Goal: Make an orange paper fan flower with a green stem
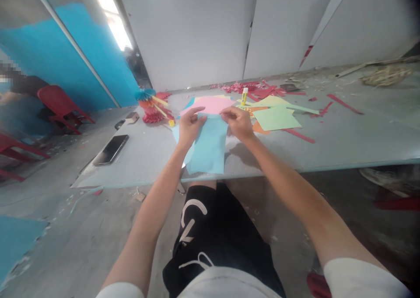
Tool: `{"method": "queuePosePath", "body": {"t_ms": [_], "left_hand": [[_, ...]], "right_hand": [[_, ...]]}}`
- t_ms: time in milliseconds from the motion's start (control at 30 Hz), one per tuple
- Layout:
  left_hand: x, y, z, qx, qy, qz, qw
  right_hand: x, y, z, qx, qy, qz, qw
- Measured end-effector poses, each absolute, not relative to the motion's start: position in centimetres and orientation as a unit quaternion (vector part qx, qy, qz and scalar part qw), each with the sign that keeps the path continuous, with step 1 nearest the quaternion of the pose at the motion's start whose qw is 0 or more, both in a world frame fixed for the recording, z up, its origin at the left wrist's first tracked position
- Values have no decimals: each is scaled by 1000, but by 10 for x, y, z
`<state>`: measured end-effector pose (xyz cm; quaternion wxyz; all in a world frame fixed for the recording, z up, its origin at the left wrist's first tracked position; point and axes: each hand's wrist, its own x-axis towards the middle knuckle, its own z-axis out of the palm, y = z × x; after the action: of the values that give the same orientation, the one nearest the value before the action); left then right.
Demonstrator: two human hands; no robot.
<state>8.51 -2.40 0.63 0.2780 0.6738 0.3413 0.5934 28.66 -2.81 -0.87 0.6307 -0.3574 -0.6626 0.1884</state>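
Between my two hands is a light blue sheet of paper (pixel 210 147), its near end hanging down toward the table's front edge. My left hand (pixel 190 125) pinches its upper left corner between thumb and fingers. At the upper right corner, my right hand (pixel 239 120) grips the paper with its fingertips. Just beyond the hands lies a pink sheet (pixel 213 104), with yellow and blue sheets partly showing under it. More light blue paper shows at the left, behind the held sheet. A yellow glue stick cap (pixel 171 123) lies left of my left hand.
A glue stick (pixel 244 96) stands upright behind my right hand. Green paper (pixel 277 118) and red strips (pixel 344 104) lie to the right. At left are a phone (pixel 111 149), a small box (pixel 132 117) and a colourful paper craft (pixel 152 107). Red chairs (pixel 64 105) stand beyond the table.
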Motion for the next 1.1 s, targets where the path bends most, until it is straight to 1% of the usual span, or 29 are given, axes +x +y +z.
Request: {"method": "queuePosePath", "body": {"t_ms": [100,200,367,467,567,667,733,867,1100], "left_hand": [[86,-26,8,678,344,593,266],[87,-29,9,674,347,607,239],[88,-31,7,697,354,609,132],[87,-28,3,700,366,606,90],[88,-27,1,696,367,612,81],[89,-31,3,695,369,611,87],[89,-34,6,693,370,610,103],[89,-36,11,676,365,617,173],[89,-34,11,658,360,604,270]], "right_hand": [[287,-28,-9,-347,-665,199,631],[287,-31,-7,-352,-687,158,615],[287,-34,-5,-335,-730,83,589],[288,-33,-5,-323,-734,59,594],[289,-33,-4,-314,-723,35,614],[289,-37,-1,-327,-708,32,625],[288,-41,1,-338,-709,50,617],[286,-43,2,-352,-716,100,594],[285,-37,-3,-378,-665,180,618]]}}
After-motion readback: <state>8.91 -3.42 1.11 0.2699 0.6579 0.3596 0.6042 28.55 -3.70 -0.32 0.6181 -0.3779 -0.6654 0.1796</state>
